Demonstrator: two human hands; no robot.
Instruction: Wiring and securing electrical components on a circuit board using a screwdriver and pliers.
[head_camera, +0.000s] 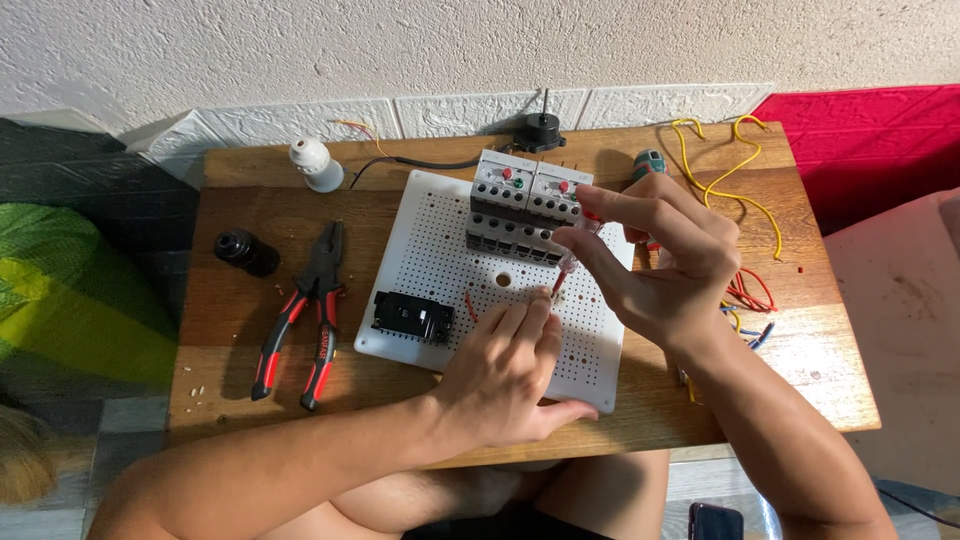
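Nearest to us, our left hand (503, 372) lies flat on the white perforated plastic mounting board (430, 240), its fingers pressed together near a short red wire end (470, 304), so the board stays put while the other hand works. The left hand's fingers pinch nothing that we can make out; they only bear down on the board.

Our right hand (660, 262) is closed on a slim clear-handled tester screwdriver with a red core (572, 258), thumb and fingers clamped round its upper end. The tool slants down and left, its tip meeting the board just in front of the pair of grey contactor blocks with red and green buttons (524, 205), which sit upright at the board's far edge. We judge the high grip leaves the tip in plain sight.

A black rectangular breaker (412, 316) sits on the board's near left corner. On the wooden table (250, 215) lie red-and-black-handled pliers (303, 318), a black lamp socket (245, 252) and a white lamp holder (316, 164), all well apart from the hands. Loose yellow wires (735, 185) curl at the right, behind the right hand.
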